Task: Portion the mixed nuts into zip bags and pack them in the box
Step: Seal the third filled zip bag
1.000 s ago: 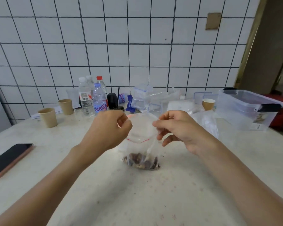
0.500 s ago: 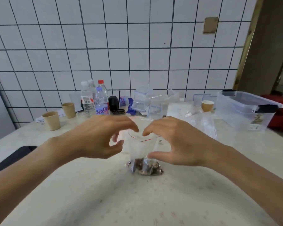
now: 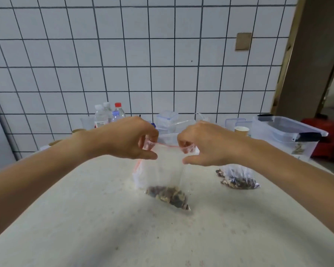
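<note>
While half a second ago both hands arched over the bag with fingers spread, they now pinch its top edge: the left hand (image 3: 127, 137) has its grip clenched on the left end of the red zip strip, and the right hand (image 3: 202, 143) has its grip clenched on the right end. Between them the zip bag (image 3: 162, 170) hangs upright and stretched along its mouth, higher than before, with its mixed nuts (image 3: 168, 195) gathered in the bottom corner, which looks to rest on or just above the pale tabletop (image 3: 123, 228) (contact cannot be told for sure). The camera has tilted, so the phone seen earlier at the left is out of view. A second filled bag (image 3: 237, 178), hidden behind the right forearm before, lies on the tabletop just right of the held one. Farther right stands the clear plastic box (image 3: 285, 137) with its lid on. Behind the hands stand water bottles (image 3: 108, 114) and a paper cup (image 3: 241, 130) near the tiled wall.
</note>
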`<state>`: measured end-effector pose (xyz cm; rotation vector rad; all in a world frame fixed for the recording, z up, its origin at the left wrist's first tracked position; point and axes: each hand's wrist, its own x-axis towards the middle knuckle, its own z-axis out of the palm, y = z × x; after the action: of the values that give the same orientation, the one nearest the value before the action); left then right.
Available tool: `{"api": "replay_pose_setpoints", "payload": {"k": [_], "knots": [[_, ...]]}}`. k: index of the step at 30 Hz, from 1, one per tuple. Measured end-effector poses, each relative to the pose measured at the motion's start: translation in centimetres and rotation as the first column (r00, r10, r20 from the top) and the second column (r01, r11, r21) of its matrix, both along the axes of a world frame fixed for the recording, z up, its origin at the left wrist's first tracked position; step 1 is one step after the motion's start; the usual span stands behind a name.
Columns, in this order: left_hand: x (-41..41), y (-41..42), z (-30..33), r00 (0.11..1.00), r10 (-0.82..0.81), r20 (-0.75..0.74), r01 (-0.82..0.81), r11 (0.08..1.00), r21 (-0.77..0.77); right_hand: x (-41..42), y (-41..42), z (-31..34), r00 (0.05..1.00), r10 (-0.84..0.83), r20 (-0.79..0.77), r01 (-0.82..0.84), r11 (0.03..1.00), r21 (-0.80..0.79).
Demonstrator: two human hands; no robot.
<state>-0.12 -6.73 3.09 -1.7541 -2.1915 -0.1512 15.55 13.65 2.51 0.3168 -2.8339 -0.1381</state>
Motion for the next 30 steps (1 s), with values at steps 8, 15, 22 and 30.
{"api": "replay_pose_setpoints", "payload": {"k": [8, 15, 22, 30], "knots": [[1.4, -0.4, -0.2, 0.991, -0.101, 0.091, 0.098, 0.995, 0.035, 0.6, 0.8, 1.6, 0.989, 0.048, 0.142, -0.002, 0.952, -0.306], [0.7, -0.9, -2.4, 0.993, -0.024, -0.116, 0.022, 0.999, -0.024, 1.0, 2.0, 1.1, 0.982, 0.007, 0.188, 0.034, 0.976, -0.213], [0.3, -0.3, -3.5, 0.982, 0.030, 0.187, -0.040, 0.998, 0.050, 1.5, 2.5, 0.0, 0.991, -0.024, 0.132, 0.046, 0.985, -0.166], [1.6, -0.9, -3.6, 0.943, -0.035, 0.331, 0.032, 0.999, 0.014, 1.9, 4.6, -1.3, 0.994, -0.096, 0.054, 0.108, 0.943, -0.315]]}}
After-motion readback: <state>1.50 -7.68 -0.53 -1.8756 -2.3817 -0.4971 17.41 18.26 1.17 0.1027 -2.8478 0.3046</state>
